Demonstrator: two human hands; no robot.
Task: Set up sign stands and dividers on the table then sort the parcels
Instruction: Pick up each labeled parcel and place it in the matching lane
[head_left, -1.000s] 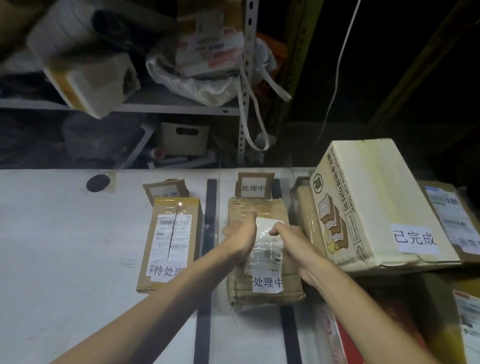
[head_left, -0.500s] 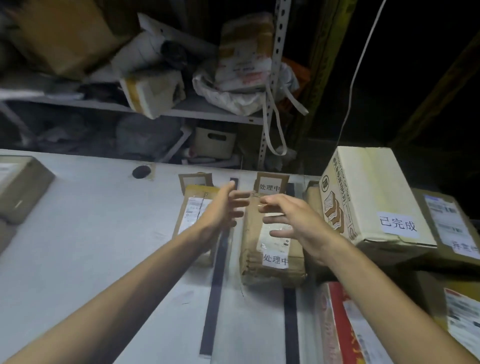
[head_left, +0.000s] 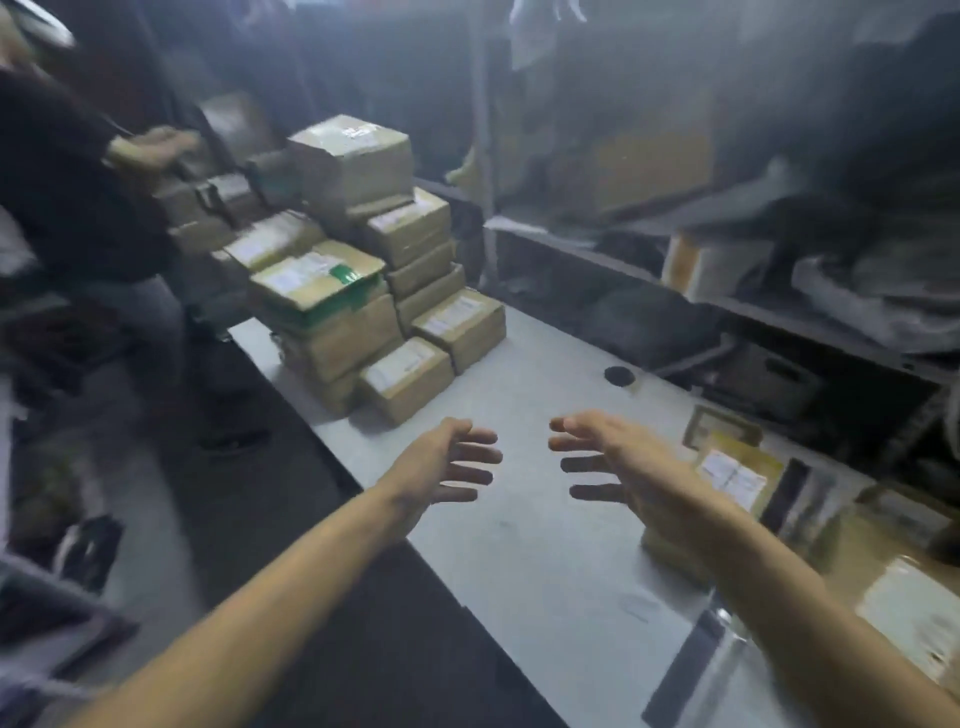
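My left hand (head_left: 447, 462) and my right hand (head_left: 618, 462) hover empty over the white table (head_left: 524, 551), fingers spread, palms facing each other. Beyond them, at the table's far left end, stands a pile of brown cardboard parcels (head_left: 363, 291) with white labels, several high. The nearest small parcel (head_left: 408, 376) lies just ahead of my left hand. To the right lies a yellow-brown parcel (head_left: 737, 473) with a white label, behind it a small cardboard sign stand (head_left: 719, 423), and beside it a black divider strip (head_left: 787, 493). The frame is motion-blurred.
Another person in dark clothes (head_left: 78, 197) stands at the left, a hand (head_left: 156, 148) on more parcels. Cluttered metal shelving (head_left: 779, 291) runs behind the table. A round hole (head_left: 617, 374) sits in the tabletop. Another black strip (head_left: 685, 670) crosses the table near me.
My view has swung left from the sorted parcels to the pile. Both hands let go of the middle parcel and now hover open over bare table.
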